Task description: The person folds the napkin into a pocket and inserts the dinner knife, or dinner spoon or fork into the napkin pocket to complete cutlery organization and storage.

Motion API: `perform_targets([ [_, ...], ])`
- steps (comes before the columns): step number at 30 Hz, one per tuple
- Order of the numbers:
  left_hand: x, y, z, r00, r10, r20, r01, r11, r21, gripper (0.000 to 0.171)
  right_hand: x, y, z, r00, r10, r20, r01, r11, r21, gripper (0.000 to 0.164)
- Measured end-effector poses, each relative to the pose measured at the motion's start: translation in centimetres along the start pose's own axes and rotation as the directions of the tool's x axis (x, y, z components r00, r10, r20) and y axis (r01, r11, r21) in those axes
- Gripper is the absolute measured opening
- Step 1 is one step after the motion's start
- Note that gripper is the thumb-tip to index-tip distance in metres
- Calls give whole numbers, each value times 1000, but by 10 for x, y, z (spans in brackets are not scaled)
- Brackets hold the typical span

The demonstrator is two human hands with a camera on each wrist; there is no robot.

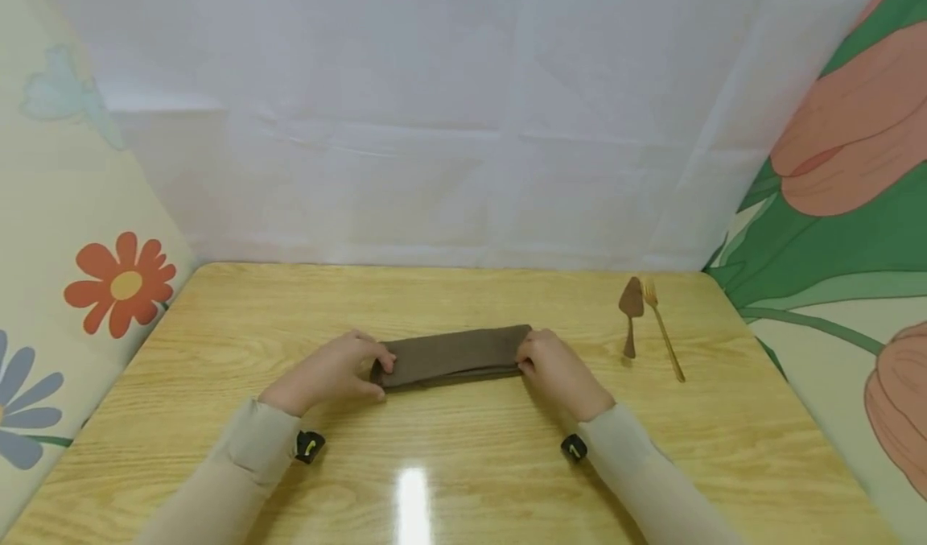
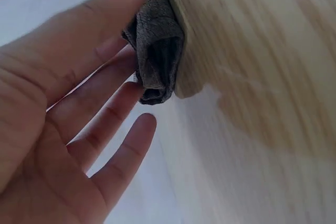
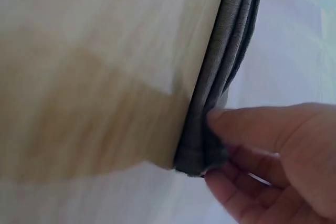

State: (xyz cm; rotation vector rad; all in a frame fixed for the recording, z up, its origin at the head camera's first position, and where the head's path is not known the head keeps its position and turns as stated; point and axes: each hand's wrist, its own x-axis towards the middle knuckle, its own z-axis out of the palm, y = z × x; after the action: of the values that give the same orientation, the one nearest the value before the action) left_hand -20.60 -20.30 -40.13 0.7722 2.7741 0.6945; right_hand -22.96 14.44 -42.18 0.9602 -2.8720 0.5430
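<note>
Left hand: I see the left hand (image 1: 340, 372) relaxed, fingers loosely spread about the cloth's left end, one fingertip on top, thumb by the near edge; can't tell if it's pressing.
Right hand: thumb and fingertips of the right hand (image 1: 561, 372) nearly closed, pinching the other end.
Folded cloth: long brown strip, the folded cloth (image 1: 452, 353) lies between both sets of fingers, on the wood table (image 1: 478, 432).
Layers: near edge gapes slightly toward the right fingers; I'd square it there, pulling lightly and evenly from both ends so folds don't slip.
Cutlery: cake server (image 1: 632, 297), then fork (image 1: 665, 332), right of and beyond the right fingers.
Backdrop: white sheet (image 1: 434, 126), farthest from the fingers.
</note>
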Motion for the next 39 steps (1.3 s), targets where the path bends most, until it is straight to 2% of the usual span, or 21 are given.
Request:
perform_targets([
  [5, 2, 1, 4, 999, 33, -25, -33, 999, 15, 26, 9, -6, -2, 998, 61, 19, -61, 998, 20, 11],
  [10, 0, 2, 8, 997, 14, -75, -13, 1000, 5, 15, 16, -26, -1, 996, 79, 51, -86, 987, 139, 5],
  [17, -1, 8, 10, 991, 27, -129, -29, 999, -13, 6, 30, -56, 11, 996, -18, 86, -10, 951, 308, 25],
  [22, 0, 12, 9, 987, 35, -154, -38, 999, -13, 4, 39, -69, 22, 994, -46, 99, 8, 934, 357, 27],
  [31, 4, 16, 10, 979, 25, -204, -31, 999, -24, 8, 44, -72, 37, 998, 11, 61, -34, 917, 397, 21],
  [36, 4, 17, 9, 973, -3, -230, -19, 995, -95, 5, 45, -68, 42, 999, 21, 23, -30, 890, 454, 15],
  [39, 4, 15, 8, 973, -25, -231, -6, 991, -131, 13, 45, -65, 44, 1000, 31, 5, -29, 860, 510, 15],
])
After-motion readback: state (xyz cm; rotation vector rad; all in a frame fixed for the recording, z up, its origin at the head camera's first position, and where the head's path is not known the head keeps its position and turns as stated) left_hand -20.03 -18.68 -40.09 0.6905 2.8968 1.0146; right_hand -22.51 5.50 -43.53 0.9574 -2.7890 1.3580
